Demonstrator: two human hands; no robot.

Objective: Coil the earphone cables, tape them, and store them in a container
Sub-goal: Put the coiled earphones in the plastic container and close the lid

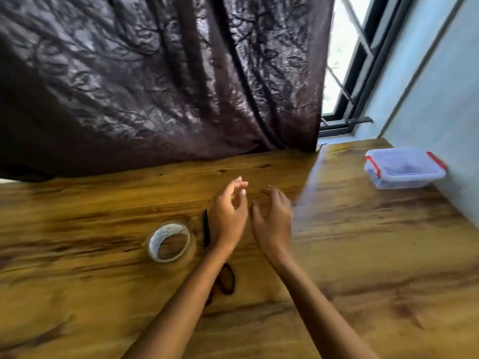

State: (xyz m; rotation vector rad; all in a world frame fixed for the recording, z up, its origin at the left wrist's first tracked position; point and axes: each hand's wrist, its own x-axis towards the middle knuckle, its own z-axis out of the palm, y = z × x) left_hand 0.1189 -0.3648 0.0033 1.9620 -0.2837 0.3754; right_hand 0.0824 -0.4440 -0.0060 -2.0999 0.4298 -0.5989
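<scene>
My left hand [228,216] and my right hand [272,218] hover side by side over the middle of the wooden table [363,255], fingers loosely curled and holding nothing. A roll of clear tape [169,242] lies flat just left of my left wrist. A dark scissors blade [206,229] shows beside that wrist, and its dark looped handles [226,279] peek out under my left forearm. A clear plastic container [404,168] with red clips stands at the far right by the wall; dark shapes inside it are too blurred to name. No earphone cable is plainly visible.
A dark patterned curtain [155,86] hangs down onto the table's far edge. A window [344,60] and a pale blue wall [440,86] border the table on the right.
</scene>
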